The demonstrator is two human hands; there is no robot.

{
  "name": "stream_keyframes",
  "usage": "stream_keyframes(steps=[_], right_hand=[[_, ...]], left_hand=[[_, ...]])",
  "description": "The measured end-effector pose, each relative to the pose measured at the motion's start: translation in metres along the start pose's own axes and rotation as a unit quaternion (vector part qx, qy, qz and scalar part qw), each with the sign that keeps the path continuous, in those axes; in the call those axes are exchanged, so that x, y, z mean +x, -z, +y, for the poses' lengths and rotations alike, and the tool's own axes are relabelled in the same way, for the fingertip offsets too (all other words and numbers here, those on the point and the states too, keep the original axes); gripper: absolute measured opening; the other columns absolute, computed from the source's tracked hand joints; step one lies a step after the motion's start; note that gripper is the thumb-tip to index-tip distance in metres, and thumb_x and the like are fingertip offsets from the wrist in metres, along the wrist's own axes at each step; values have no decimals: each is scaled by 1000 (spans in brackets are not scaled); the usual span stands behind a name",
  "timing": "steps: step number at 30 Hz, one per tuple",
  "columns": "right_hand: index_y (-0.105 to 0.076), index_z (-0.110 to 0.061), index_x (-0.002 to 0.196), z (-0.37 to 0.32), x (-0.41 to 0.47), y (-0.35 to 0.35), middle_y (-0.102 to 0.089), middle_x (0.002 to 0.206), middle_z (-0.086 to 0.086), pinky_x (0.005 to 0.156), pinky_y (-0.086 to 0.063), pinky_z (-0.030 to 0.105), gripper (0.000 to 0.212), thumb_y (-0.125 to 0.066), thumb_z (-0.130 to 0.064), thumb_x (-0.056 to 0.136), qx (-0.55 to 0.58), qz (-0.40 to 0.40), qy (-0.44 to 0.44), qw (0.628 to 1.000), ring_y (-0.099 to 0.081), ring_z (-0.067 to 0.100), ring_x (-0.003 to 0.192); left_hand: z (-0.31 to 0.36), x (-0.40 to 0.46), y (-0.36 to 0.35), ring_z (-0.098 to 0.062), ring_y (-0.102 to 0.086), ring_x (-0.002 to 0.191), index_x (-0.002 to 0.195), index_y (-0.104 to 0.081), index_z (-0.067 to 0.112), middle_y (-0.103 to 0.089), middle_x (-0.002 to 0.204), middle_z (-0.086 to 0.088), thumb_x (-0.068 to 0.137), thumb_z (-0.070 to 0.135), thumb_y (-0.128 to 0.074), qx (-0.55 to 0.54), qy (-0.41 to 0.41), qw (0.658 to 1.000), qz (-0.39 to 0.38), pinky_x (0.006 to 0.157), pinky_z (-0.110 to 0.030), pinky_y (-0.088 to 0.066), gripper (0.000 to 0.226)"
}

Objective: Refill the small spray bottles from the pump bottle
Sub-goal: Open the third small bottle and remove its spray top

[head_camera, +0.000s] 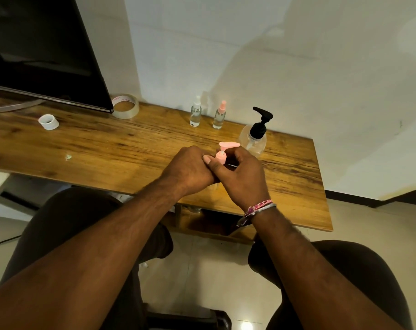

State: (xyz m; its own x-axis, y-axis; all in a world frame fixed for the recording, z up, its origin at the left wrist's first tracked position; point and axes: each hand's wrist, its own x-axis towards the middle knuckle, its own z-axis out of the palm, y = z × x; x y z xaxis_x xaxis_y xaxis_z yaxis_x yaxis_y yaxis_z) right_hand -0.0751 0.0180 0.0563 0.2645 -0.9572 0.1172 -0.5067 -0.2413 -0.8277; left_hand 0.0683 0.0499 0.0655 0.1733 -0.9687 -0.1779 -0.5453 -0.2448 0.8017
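Note:
A small bottle with a pink pump top (222, 155) stands between my hands near the middle of the wooden table (107, 148); its body is hidden by my fingers. My left hand (188, 171) is curled around the bottle body. My right hand (240, 177) grips the pink collar with thumb and fingers. Behind them stands a clear round pump bottle with a black pump (255, 136). Two small clear spray bottles stand at the back edge, one with a white top (195, 113) and one with a pink top (219, 116).
A dark monitor (42, 53) fills the back left. A clear tape roll (126, 106) and a small white tape roll (49, 121) lie near it. The table's right edge drops off by the wall; my knees sit under the front edge.

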Motion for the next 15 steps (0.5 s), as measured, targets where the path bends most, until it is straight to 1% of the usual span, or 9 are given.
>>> stream_keyframes(steps=[2,3,4,6,7,10,11,13,15], right_hand=[[-69,-24,98,-1,0,-1,-70,89,-15,67,-51,7,38,-84,-51,77,14,42,-8,999,-66,-4,83],[-69,-24,96,-2,0,-1,-70,87,-15,66,-51,7,36,-86,-48,76,27,52,-13,998,-66,-4,82],[-70,-24,94,-2,1,1,-70,86,-15,65,-50,6,32,-87,-44,77,35,52,-15,998,-66,-5,81],[-74,-24,92,-1,3,5,-72,85,-15,66,-50,7,21,-85,-37,81,42,27,-11,999,-67,-5,84],[-76,-23,95,-1,3,7,-73,89,-15,71,-53,12,17,-83,-34,84,49,5,-11,999,-68,-4,87],[-78,-23,107,3,4,11,-74,108,-12,87,-60,38,17,-73,-28,92,68,-52,-20,996,-67,3,103],[-78,-23,109,3,4,12,-73,111,-11,89,-60,42,18,-72,-28,92,72,-62,-22,995,-67,5,105],[-76,-23,107,1,3,11,-73,110,-10,87,-60,42,20,-74,-33,90,65,-58,-21,996,-67,6,102],[-74,-24,104,-2,1,8,-71,103,-9,79,-60,33,29,-79,-45,84,30,-19,-17,999,-67,6,94]], left_hand=[[1,1,0,-9,-71,75,87,-80,35,-74,74,13,81,25,-88,-12,10,1000,4,63,-28,-58,14],[2,1,0,-10,-73,77,97,-82,32,-76,77,11,80,29,-89,-10,13,1000,5,67,-32,-62,18],[2,1,0,-11,-73,77,101,-82,31,-77,78,10,79,31,-89,-4,14,1000,5,69,-36,-64,23],[2,1,1,-12,-73,74,97,-82,32,-76,75,9,78,34,-90,6,12,1000,1,71,-40,-65,20],[2,1,0,-11,-73,74,94,-81,32,-76,74,9,79,35,-90,6,14,1000,-2,70,-39,-65,18],[3,1,-1,-9,-72,73,91,-81,30,-75,75,10,80,41,-90,21,21,1000,-8,69,-33,-61,18],[4,1,-2,-9,-72,74,92,-82,28,-75,76,10,80,41,-90,28,22,999,-9,69,-33,-61,19],[5,4,-2,-11,-72,76,87,-81,29,-75,77,8,81,39,-89,43,24,999,-10,68,-32,-59,15],[7,4,-1,-14,-72,76,82,-78,28,-75,76,7,82,35,-88,49,28,998,-8,67,-34,-60,12]])
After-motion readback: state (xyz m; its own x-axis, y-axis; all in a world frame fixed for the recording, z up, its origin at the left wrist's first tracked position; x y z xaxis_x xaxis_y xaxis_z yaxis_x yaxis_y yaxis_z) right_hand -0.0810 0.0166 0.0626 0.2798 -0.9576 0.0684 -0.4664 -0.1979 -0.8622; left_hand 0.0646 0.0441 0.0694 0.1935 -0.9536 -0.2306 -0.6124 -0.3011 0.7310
